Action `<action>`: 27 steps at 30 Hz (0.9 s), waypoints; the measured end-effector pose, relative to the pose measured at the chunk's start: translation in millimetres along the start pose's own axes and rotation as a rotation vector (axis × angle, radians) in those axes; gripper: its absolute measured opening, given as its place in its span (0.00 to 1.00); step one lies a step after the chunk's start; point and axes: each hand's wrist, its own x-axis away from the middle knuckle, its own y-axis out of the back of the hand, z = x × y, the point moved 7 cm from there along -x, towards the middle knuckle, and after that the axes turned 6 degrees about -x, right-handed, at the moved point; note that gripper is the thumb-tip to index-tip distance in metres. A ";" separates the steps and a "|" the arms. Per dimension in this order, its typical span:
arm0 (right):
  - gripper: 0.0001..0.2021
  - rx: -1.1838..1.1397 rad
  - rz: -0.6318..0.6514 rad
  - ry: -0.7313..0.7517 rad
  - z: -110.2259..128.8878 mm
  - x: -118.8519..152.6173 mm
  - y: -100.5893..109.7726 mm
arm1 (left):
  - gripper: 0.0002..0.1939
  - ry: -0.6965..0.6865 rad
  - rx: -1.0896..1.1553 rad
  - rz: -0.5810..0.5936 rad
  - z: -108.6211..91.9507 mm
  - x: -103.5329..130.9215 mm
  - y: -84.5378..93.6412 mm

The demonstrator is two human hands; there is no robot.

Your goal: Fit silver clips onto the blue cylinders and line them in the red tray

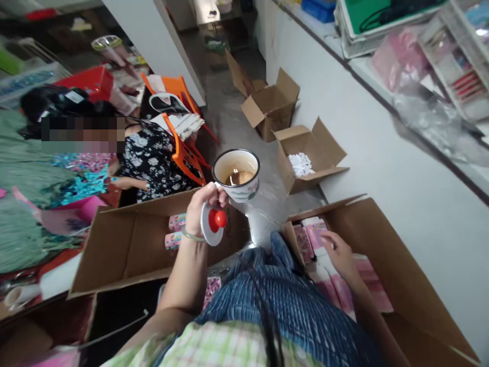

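Observation:
My left hand [202,206] is closed round the handle of a white enamel mug [248,193] with a dark rim. A little brown liquid lies in the mug, which tilts slightly towards me. A white lid with a red knob [219,218] hangs at the same hand, against the palm side by the wrist. My right hand [339,254] is at the right, over a cardboard box [389,229] of pink and white packets [316,233]. Its fingers are loosely bent and apart, holding nothing that I can see; whether they touch the packets I cannot tell.
A long cardboard box [114,244] with small printed packs stands at the left. Beyond it a person in a flowered top [148,155] sits by orange chairs [185,153]. Two opened boxes [267,109] stand along the white wall [317,86]; a cluttered ledge runs above.

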 end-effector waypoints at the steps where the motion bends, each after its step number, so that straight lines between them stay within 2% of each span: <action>1: 0.20 -0.084 0.127 0.053 43.6 -35.7 -32.2 | 0.31 0.013 0.000 -0.002 -1.4 -20.0 -2.6; 4: 0.21 -0.380 0.474 0.060 152.9 -113.4 -132.5 | 0.30 0.054 0.012 0.009 -1.0 -84.9 -7.5; 6: 0.24 -0.602 0.615 -0.038 200.4 -152.1 -191.3 | 0.30 0.082 0.018 0.018 1.4 -134.9 -7.3; 8: 0.29 -0.813 0.694 -0.177 228.8 -190.7 -241.6 | 0.31 0.111 0.016 0.032 3.8 -191.5 -4.8; 11: 0.32 -0.983 0.716 -0.348 248.7 -259.8 -300.9 | 0.32 0.153 -0.005 0.062 5.7 -285.0 2.7; 13: 0.33 -0.948 0.651 -0.354 258.8 -314.6 -326.4 | 0.33 0.164 -0.016 0.073 5.2 -348.1 10.2; 15: 0.33 -0.844 0.580 -0.276 276.4 -369.6 -342.2 | 0.34 0.157 -0.014 0.062 2.6 -408.6 19.6; 18: 0.30 -0.710 0.549 -0.145 316.8 -445.7 -360.5 | 0.34 0.123 0.007 0.019 -7.2 -495.7 35.4; 21: 0.26 -0.634 0.538 -0.083 359.2 -525.2 -381.4 | 0.35 0.089 0.032 -0.029 -23.3 -585.8 50.9; 25: 0.23 -0.687 0.443 -0.068 405.2 -640.6 -415.8 | 0.33 0.054 -0.054 -0.100 -41.9 -701.7 69.6; 27: 0.22 -0.788 0.448 -0.081 424.9 -695.8 -437.1 | 0.29 -0.014 -0.139 -0.124 -52.9 -753.3 78.9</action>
